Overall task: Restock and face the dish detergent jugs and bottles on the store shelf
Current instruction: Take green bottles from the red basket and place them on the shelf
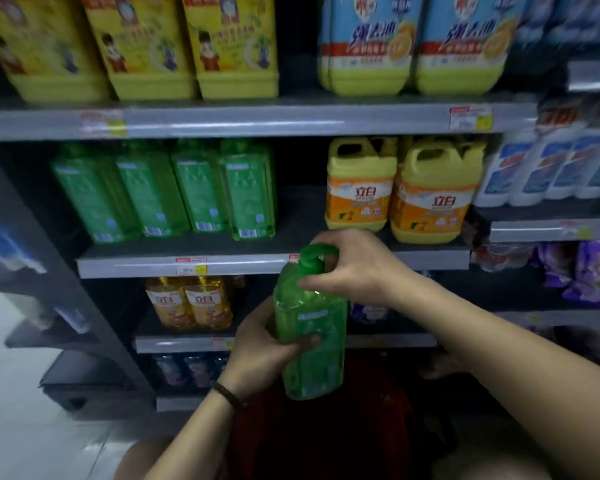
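Note:
I hold a green pump bottle [312,358] upright in front of the shelves, below the middle shelf's edge. My left hand [260,344] wraps its body from the left. My right hand [354,268] grips its shoulder and pump neck from the right. On the middle shelf [243,265] stand several matching green bottles [174,192] at the left and two yellow jugs with orange labels [395,192] at the right, with a dark gap between them.
The top shelf holds yellow jugs [142,46] and blue-labelled jugs [416,43]. Amber bottles [191,303] stand one shelf lower. White bottles [548,168] and purple packs [589,271] fill the unit at the right. Pale floor [21,427] lies at the lower left.

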`<move>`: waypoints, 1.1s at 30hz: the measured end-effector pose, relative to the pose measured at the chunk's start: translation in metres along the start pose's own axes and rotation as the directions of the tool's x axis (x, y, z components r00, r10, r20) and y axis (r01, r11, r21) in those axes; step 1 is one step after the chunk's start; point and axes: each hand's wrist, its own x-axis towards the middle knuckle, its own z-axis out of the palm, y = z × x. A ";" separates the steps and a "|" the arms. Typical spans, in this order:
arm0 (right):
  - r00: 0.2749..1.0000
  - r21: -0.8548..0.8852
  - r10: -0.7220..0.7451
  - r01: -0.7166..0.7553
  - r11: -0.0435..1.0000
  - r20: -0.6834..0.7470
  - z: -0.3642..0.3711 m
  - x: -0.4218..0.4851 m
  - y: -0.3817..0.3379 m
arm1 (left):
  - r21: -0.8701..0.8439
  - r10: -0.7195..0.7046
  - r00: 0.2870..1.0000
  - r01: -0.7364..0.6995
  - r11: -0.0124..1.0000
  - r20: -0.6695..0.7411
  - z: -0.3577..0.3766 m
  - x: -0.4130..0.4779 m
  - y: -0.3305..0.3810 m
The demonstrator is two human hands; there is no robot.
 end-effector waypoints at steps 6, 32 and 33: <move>0.978 0.318 0.107 -0.045 0.947 -0.177 0.006 -0.004 0.027 | -0.058 -0.011 0.992 0.004 0.998 -0.126 -0.018 0.029 0.052; 0.951 0.276 0.190 -0.119 0.954 -0.245 0.049 0.144 0.057 | -0.043 0.007 0.978 -0.016 0.999 -0.207 -0.038 0.192 0.093; 0.955 0.268 0.177 -0.111 0.957 -0.238 0.053 0.150 0.059 | -0.006 0.036 0.971 -0.039 0.999 -0.236 -0.037 0.193 0.089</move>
